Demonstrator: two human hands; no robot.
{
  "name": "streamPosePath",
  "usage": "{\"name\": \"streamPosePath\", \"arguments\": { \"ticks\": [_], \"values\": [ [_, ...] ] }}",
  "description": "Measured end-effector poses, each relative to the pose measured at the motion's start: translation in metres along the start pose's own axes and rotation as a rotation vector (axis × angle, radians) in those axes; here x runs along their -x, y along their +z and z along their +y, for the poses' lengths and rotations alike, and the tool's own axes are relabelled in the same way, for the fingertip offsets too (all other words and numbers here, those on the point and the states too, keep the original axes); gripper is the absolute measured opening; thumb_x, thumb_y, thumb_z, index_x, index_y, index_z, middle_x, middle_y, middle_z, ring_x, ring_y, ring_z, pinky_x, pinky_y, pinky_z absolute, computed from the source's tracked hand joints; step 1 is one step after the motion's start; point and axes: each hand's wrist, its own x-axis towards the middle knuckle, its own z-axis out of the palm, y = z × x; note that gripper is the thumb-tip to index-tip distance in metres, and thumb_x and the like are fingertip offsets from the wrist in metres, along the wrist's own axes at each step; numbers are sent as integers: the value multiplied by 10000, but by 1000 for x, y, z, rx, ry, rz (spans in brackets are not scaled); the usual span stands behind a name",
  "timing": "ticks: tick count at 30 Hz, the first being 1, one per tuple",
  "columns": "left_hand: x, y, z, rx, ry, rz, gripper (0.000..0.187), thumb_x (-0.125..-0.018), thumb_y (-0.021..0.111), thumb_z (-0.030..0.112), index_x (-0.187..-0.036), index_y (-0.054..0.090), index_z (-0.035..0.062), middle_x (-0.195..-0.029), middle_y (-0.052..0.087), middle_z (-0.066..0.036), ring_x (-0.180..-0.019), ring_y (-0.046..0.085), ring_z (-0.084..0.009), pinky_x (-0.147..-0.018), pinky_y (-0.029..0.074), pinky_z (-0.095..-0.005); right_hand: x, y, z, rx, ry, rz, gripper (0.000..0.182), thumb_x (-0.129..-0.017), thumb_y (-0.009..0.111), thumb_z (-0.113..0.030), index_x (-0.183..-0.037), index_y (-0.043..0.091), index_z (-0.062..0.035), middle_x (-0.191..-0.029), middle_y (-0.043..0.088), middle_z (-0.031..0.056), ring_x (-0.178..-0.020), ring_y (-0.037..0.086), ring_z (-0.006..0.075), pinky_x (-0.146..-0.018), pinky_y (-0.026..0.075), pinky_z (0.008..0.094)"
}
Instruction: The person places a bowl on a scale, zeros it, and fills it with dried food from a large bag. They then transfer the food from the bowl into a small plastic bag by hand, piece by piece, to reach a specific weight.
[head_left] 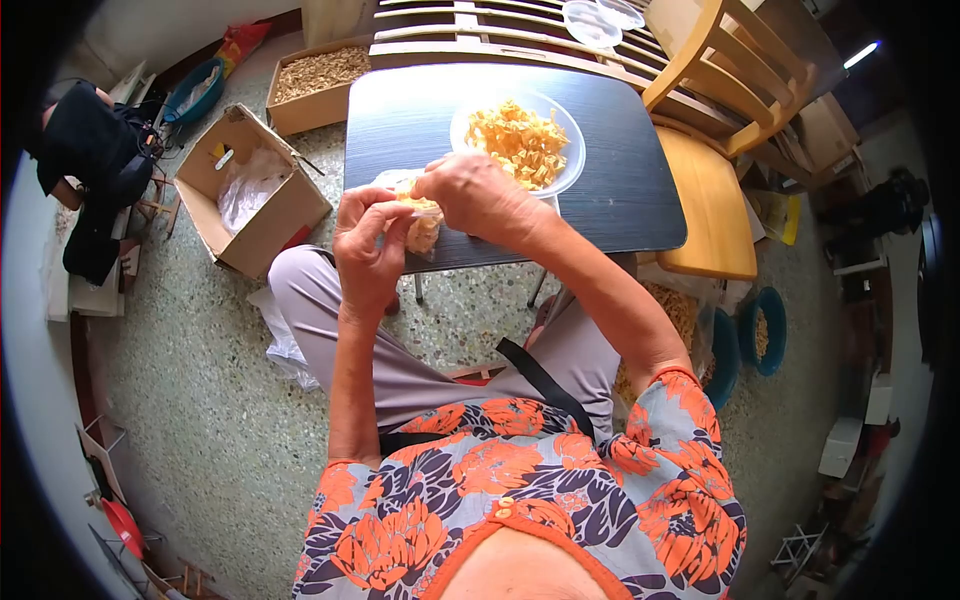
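So the biggest thing here is the speckled floor (200, 370), and on it there's a dark table (620, 200) right in front of the person. A slatted wooden bench (500, 48) runs along the far side, with clear plastic containers (592, 24) on its slats. Off the right edge of the table is a wooden chair (710, 215), seat close to the tabletop. Another person (85, 135) in black is over at the far left.

Next size down: an open cardboard box (275, 225) left of the table with crumpled clear plastic (252, 190) inside, and a shallower box (320, 117) farther back, full of brownish bits. Two teal basins (775, 360) are on the floor to the right, nearer than the chair.

On the table, toward the far right of the hands, there's a clear bowl (574, 165) heaped with yellow-orange crinkly pieces (520, 145). The left hand (368, 240) has thumb and fingertips pinching the upper part of a small clear bag (425, 238) — it's by the table's near left edge, with some pieces already in it. The right hand (475, 195) is over the bag's mouth, fingers bunched and curled downward — can't tell whether they're gripping the plastic or a piece, since the knuckles hide the tips.
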Motion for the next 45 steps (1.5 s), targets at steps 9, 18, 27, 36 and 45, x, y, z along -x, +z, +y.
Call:
{"name": "streamPosePath", "arguments": {
  "ticks": [9, 18, 27, 36, 45],
  "values": [
    [-1, -1, 4, -56, 44, 26, 164, -807, 781, -40, -940, 733, 42, -1025, 637, -76, -992, 633, -221, -901, 508, -346, 45, -63, 81, 125, 335, 337, 134, -868, 735, -85, -993, 759, -45, -895, 741, 116, -829, 723, 267, -773, 582, 354],
    [-2, 3, 5, -61, 64, 17, 168, -800, 778, -41, -946, 741, 33, -1011, 644, -98, -967, 637, -239, -865, 517, -356, 57, -39, 104, 267, 358, 247, 201, -871, 750, -177, -1059, 756, -106, -931, 722, 137, -876, 707, 313, -836, 564, 422],
    [-4, 4, 4, -62, 78, 21, 167, -796, 776, -43, -944, 740, 27, -1004, 647, -102, -957, 640, -241, -856, 519, -354, 62, -48, 97, 270, 213, 441, 121, -901, 726, -107, -1011, 762, -68, -849, 718, 109, -723, 699, 248, -661, 566, 352],
    [-6, 5, 10, -68, 50, 10, 139, -801, 772, -34, -925, 743, 20, -980, 676, -98, -931, 649, -238, -845, 520, -358, 67, -51, 111, -1072, 704, 663, 266, -866, 821, -143, -1059, 741, 20, -800, 732, 60, -654, 617, 57, -511, 445, 201],
    [-5, 6, 9, -70, 39, 28, 146, -792, 773, -18, -926, 751, 36, -970, 684, -96, -932, 642, -246, -835, 513, -366, 59, -49, 102, -1461, 661, 796, 247, -868, 815, -159, -997, 705, 19, -799, 705, 50, -578, 576, 44, -508, 438, 192]
  ]
}}
